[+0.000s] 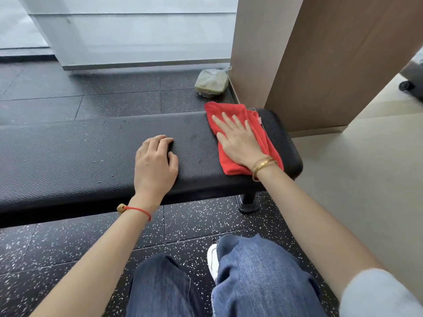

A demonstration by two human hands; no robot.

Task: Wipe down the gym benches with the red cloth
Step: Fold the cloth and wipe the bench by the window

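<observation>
A black padded gym bench (91, 152) is seen running across the view, its textured top serving as the surface under inspection. The red cloth (233, 110) is found spread flat at the right end of the surface, reaching from the far edge to the near edge and stopping just short of the rounded right edge. The right hand (238, 138) is laid palm-down on the cloth, its fingers straight and spread, pressing it against the padding; nothing is gripped. Gold bangles (263, 164) are noted at that wrist, over the near edge of the cloth. The left hand (155, 161) is rested on the bare surface near the near edge, well apart from the cloth, with its fingers curled under and nothing held. A red string bracelet (137, 210) is worn at the left wrist. One bench leg (248, 202) is visible beneath the right end, standing on black speckled rubber flooring (68, 248). On the floor beyond the far edge, a bagged container (211, 82) is observed beside a wood-panelled column (320, 65). Blue jeans (251, 282) and a white shoe (212, 259) are recorded at the bottom of the view.
</observation>
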